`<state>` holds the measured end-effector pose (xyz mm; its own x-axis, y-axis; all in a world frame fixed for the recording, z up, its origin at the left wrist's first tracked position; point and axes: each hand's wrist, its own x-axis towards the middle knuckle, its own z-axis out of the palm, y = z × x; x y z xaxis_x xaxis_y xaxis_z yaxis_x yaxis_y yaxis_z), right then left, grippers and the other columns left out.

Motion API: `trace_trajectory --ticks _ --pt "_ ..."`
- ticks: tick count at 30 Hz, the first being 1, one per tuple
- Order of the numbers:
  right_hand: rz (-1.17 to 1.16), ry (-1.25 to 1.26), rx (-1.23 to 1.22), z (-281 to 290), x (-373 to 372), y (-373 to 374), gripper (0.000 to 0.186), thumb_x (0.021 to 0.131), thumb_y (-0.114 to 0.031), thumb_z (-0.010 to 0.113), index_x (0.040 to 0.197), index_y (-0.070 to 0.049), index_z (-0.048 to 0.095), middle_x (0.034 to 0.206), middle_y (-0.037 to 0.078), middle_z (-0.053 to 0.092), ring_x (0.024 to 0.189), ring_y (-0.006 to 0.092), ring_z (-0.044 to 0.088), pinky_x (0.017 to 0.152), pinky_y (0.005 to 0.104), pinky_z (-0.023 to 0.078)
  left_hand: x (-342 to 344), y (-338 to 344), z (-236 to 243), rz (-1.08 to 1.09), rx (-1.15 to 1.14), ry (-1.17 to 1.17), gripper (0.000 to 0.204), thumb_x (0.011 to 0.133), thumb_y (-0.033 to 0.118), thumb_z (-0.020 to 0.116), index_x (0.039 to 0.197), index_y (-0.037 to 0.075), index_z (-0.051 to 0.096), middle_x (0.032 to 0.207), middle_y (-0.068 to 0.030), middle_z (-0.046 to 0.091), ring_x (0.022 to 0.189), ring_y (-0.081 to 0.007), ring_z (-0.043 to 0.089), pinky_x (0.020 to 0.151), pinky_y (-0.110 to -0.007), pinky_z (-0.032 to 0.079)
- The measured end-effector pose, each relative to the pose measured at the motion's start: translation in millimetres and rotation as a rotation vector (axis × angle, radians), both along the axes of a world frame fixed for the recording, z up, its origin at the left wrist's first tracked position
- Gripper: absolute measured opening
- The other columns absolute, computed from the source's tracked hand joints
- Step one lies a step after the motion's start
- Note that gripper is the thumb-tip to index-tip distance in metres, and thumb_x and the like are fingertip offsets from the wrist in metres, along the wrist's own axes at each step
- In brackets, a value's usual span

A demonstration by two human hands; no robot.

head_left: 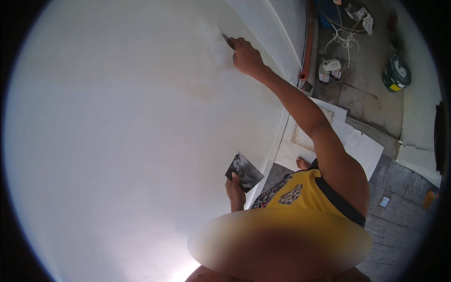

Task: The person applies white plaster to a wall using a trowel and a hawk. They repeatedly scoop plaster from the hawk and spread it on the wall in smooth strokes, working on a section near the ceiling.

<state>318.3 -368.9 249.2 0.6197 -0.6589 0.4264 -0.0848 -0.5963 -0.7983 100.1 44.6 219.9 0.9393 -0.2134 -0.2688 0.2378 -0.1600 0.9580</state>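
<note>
My right hand (247, 57) reaches far out along the pale wall (141, 117), fingers wrapped round a putty knife (227, 40). Its thin blade lies at the wall surface, beside a lighter smeared patch. Close to my body, my left hand (235, 191) grips a dark square plate (245, 173) by its edge, thumb on top. Whitish-grey smears of paste cover part of that plate. Most of the putty knife's handle is hidden inside my right hand.
White boards (359, 145) lie on the floor by my bare foot (303, 163). Beyond stand a reddish pipe (307, 42), white jugs (331, 65), a white scrolled metal table frame (345, 38) and a dark bucket (396, 74). Grey paving (399, 197) spreads at the right.
</note>
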Motion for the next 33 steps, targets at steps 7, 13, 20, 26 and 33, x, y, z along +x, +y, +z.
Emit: trace_trajectory --ticks 7,13,20,26,33 --pt "0.031 0.177 0.852 -78 3 -19 0.046 0.088 -0.018 0.056 0.129 0.003 0.061 0.123 0.028 0.066 0.102 0.0399 0.073 0.087 0.0497 0.06 4 11 -12 -0.003 -0.013 0.033 0.045 0.109 0.033 0.052 0.133 -0.004 0.058 0.121 -0.0129 0.067 0.108 -0.0219 0.065 0.095 -0.035 0.051" --pt "-0.073 0.107 0.56 27 44 -39 0.052 0.085 -0.019 0.058 0.133 0.0 0.059 0.125 0.027 0.065 0.105 0.0415 0.071 0.084 0.0463 0.061 4 8 -12 0.002 -0.053 0.046 0.044 0.109 0.032 0.051 0.135 -0.004 0.055 0.125 -0.0135 0.065 0.11 -0.0231 0.065 0.097 -0.037 0.051" --pt "-0.052 -0.052 0.117 90 -34 8 0.064 0.087 -0.011 0.052 0.151 -0.016 0.049 0.129 0.017 0.061 0.115 0.0391 0.065 0.094 0.0511 0.055 3 10 -8 -0.027 0.015 0.032 0.044 0.11 0.03 0.05 0.136 -0.004 0.055 0.126 -0.0135 0.065 0.111 -0.0238 0.065 0.096 -0.038 0.052" --pt "-0.224 0.057 0.351 -17 -37 -22 0.064 0.087 -0.007 0.052 0.149 -0.018 0.056 0.128 0.013 0.069 0.113 0.0356 0.067 0.093 0.0517 0.055 1 10 -14 0.01 -0.015 0.021 0.044 0.11 0.03 0.051 0.137 -0.004 0.054 0.126 -0.0136 0.065 0.112 -0.0236 0.065 0.097 -0.038 0.052" --pt "-0.293 -0.041 0.018 -14 26 -54 0.064 0.086 -0.006 0.058 0.149 -0.016 0.053 0.136 0.009 0.062 0.111 0.0348 0.063 0.089 0.0475 0.059 1 4 -4 0.021 -0.01 0.058 0.045 0.109 0.031 0.053 0.137 -0.003 0.055 0.126 -0.0131 0.065 0.112 -0.0232 0.064 0.097 -0.037 0.051"
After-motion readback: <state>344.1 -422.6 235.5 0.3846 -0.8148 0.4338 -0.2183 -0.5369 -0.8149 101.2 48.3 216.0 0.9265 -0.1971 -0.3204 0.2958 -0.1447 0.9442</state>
